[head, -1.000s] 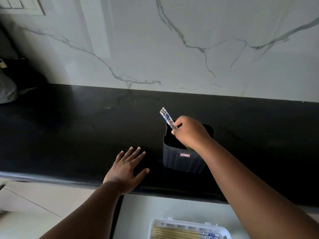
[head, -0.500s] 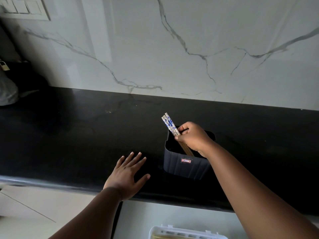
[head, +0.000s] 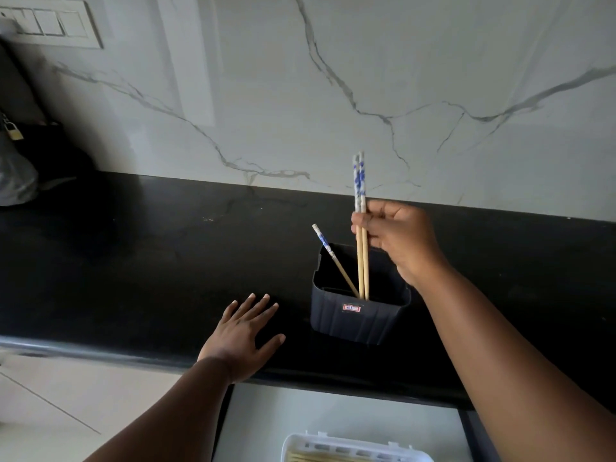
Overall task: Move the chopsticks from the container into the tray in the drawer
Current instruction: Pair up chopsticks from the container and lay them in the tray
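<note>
A dark ribbed container (head: 358, 320) stands on the black countertop (head: 133, 255). My right hand (head: 398, 236) is closed around two wooden chopsticks with blue-and-white tops (head: 360, 185), held upright, their lower tips still inside the container. One more chopstick (head: 328, 253) leans to the left in the container. My left hand (head: 241, 335) lies flat and open on the counter near its front edge, left of the container. The white tray (head: 350, 448) shows at the bottom edge in the open drawer, with wooden chopsticks lying in it.
A veined marble wall rises behind the counter, with a switch plate (head: 50, 25) at the top left. A padlock (head: 13, 130) and a grey bag (head: 15, 176) sit at the far left. The pale drawer floor (head: 300, 418) lies below the counter edge.
My right hand has risen from the container mouth, drawing two chopsticks up and upright. One chopstick stayed behind, leaning left. My left hand has not moved on the counter.
</note>
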Tool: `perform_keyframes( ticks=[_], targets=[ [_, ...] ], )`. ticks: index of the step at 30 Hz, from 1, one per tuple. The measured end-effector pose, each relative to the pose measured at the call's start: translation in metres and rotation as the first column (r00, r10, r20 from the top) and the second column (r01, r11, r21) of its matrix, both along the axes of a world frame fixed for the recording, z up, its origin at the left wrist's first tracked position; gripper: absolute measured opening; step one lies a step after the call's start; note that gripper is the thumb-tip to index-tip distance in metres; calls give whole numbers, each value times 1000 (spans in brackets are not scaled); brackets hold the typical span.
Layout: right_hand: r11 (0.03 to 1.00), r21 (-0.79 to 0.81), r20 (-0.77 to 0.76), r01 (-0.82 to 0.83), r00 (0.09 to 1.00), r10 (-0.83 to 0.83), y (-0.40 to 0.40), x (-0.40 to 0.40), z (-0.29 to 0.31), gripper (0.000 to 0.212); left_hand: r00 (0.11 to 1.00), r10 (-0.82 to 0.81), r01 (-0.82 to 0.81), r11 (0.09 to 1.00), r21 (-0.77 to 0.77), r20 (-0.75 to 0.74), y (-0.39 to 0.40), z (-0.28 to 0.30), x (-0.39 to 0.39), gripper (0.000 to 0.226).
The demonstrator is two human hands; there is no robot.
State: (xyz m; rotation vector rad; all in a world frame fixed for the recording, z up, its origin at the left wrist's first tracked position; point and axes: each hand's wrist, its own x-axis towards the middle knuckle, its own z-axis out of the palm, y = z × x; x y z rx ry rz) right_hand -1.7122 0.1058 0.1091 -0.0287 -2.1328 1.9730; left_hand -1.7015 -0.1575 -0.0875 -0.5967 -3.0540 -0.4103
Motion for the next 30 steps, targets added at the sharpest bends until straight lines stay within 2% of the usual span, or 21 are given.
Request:
perform_keyframes(
  ticks=[4, 7, 10, 13, 15, 17, 19, 21, 23, 27, 30],
  targets=[
    [985, -170, -103, -25, 995, 7, -6, 19, 42, 18, 1000, -2, 2, 1000, -4, -11, 0, 3, 0, 76],
    [978, -207, -144, -7, 989, -23, -12, 35, 66, 16, 1000, 6, -5, 999, -37, 10, 3, 5, 4, 77],
    [975, -222, -135, -32, 991, 1, -10, 50, 82, 15, 996, 85, -86, 992, -89, -9, 10, 18, 10, 83],
    [973, -229, -77, -27, 997, 9, -5, 60, 86, 14, 986, 111, -120, 991, -62, -126, 18, 54, 17, 90],
    [973, -229, -24, 0, 1000, -5, -3, 66, 81, 14, 965, 45, -49, 999, -10, -257, 26, 90, 21, 90],
    [969, -244, 32, 28, 999, -20, -3, 71, 72, 15, 881, -86, 95, 996, -5, -466, 37, 127, 25, 95],
    [962, -269, 67, 40, 997, -23, -4, 76, 64, 13, 724, -249, 243, 965, -100, -643, 52, 155, 32, 95],
    [952, -304, 94, 34, 996, -5, -6, 80, 59, 12, 546, -377, 356, 913, -199, -748, 65, 172, 37, 86],
    [939, -345, 110, 18, 994, 21, -8, 82, 58, 13, 407, -442, 432, 864, -257, -799, 74, 179, 43, 73],
    [919, -393, 135, -10, 989, 69, -11, 87, 62, 7, 301, -534, 507, 791, -342, -790, 81, 181, 57, 35],
    [917, -399, 167, 1, 983, 71, -11, 89, 63, 6, 280, -555, 544, 764, -347, -783, 80, 190, 66, 25]
  ],
)
